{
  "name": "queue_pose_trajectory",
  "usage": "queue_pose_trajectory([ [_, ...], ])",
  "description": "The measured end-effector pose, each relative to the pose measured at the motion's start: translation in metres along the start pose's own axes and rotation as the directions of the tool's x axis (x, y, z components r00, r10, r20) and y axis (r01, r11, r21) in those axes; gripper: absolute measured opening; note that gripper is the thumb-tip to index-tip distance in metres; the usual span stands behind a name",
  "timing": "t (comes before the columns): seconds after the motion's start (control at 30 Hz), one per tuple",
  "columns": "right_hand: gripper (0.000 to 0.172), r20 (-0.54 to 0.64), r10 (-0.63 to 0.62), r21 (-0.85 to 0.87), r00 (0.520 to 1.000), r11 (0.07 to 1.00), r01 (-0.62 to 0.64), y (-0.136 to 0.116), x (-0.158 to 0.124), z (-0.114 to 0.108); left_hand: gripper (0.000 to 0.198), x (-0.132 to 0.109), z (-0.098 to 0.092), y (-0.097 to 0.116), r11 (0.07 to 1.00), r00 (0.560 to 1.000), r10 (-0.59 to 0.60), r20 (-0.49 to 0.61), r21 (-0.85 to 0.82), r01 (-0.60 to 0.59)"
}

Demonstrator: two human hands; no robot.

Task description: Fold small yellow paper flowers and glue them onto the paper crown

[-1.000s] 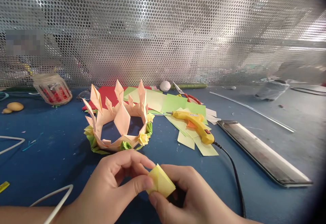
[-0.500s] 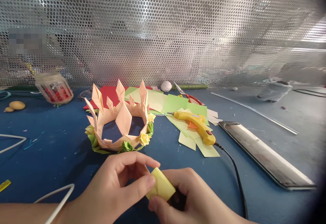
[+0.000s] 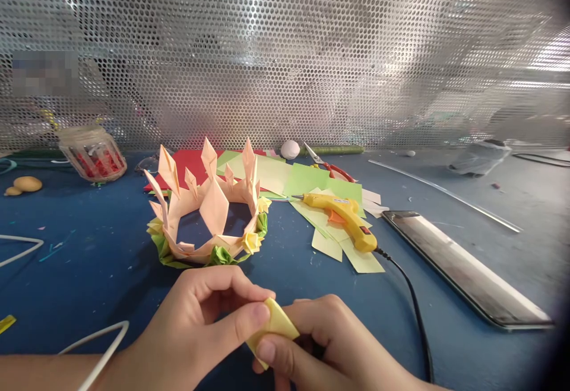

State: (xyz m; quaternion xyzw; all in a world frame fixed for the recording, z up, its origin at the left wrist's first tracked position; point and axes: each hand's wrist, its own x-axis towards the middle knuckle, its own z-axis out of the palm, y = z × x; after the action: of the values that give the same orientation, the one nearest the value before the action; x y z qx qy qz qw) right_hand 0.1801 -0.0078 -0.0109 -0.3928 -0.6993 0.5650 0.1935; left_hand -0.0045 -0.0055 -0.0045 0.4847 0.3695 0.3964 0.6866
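Observation:
A small folded piece of yellow paper (image 3: 281, 323) is held between both hands near the bottom middle. My left hand (image 3: 209, 314) pinches its upper left corner between thumb and forefinger. From the right, my right hand (image 3: 325, 340) grips the lower part, thumb pressed on the front and the other fingers behind, partly hidden. Just beyond the hands stands a peach paper crown (image 3: 215, 207) with pointed folded pieces, and yellow paper flowers (image 3: 252, 242) and green paper leaves (image 3: 221, 255) around its base.
A yellow glue gun (image 3: 341, 210) rests on loose green and yellow paper sheets (image 3: 327, 244), its black cord (image 3: 412, 302) trailing forward. Right of it lies a phone (image 3: 463, 266). Red-handled scissors (image 3: 332, 168), a jar (image 3: 93, 153) with red bits and a perforated metal screen (image 3: 285, 53) are behind.
My right thumb has moved up over the yellow paper, which is now tilted and looks narrower. My left hand keeps its pinch with little movement.

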Motion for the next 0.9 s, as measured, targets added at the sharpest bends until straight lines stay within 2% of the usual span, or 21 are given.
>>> queue_pose_trajectory([
  [0.17, 0.042, 0.006, 0.024, 0.032, 1.0, 0.999, -0.025, -0.003, 0.001, 0.0, 0.005, 0.0, 0.001, 0.0, 0.999, 0.999, 0.012, -0.038, 0.045, -0.01],
  [0.37, 0.055, -0.006, 0.027, 0.106, 1.0, 0.994, -0.027, -0.001, 0.003, 0.001, 0.006, 0.001, -0.003, -0.002, 0.998, 0.999, 0.043, -0.011, 0.047, -0.043],
  [0.43, 0.059, -0.001, 0.021, 0.103, 1.0, 0.994, -0.021, 0.001, 0.004, 0.001, 0.006, 0.0, -0.004, -0.003, 0.997, 0.999, 0.044, 0.015, 0.07, -0.045],
  [0.5, 0.061, -0.002, 0.015, 0.091, 1.0, 0.996, -0.015, 0.002, 0.004, 0.001, 0.005, 0.0, -0.005, -0.004, 0.99, 0.998, 0.069, -0.006, 0.122, -0.068],
  [0.63, 0.066, -0.004, -0.073, 0.054, 0.997, 0.996, 0.073, 0.001, 0.001, -0.001, 0.009, 0.0, -0.004, -0.004, 0.975, 0.988, 0.132, -0.082, 0.188, -0.115],
  [0.77, 0.07, -0.013, -0.144, -0.006, 0.989, 0.99, 0.144, 0.002, -0.001, -0.002, 0.01, 0.001, -0.001, -0.001, 0.98, 0.991, 0.125, -0.04, 0.163, -0.117],
  [0.9, 0.07, -0.019, -0.152, -0.014, 0.988, 0.988, 0.152, 0.007, 0.001, 0.0, 0.012, 0.0, 0.0, 0.001, 0.957, 0.984, 0.178, -0.022, 0.234, -0.168],
])
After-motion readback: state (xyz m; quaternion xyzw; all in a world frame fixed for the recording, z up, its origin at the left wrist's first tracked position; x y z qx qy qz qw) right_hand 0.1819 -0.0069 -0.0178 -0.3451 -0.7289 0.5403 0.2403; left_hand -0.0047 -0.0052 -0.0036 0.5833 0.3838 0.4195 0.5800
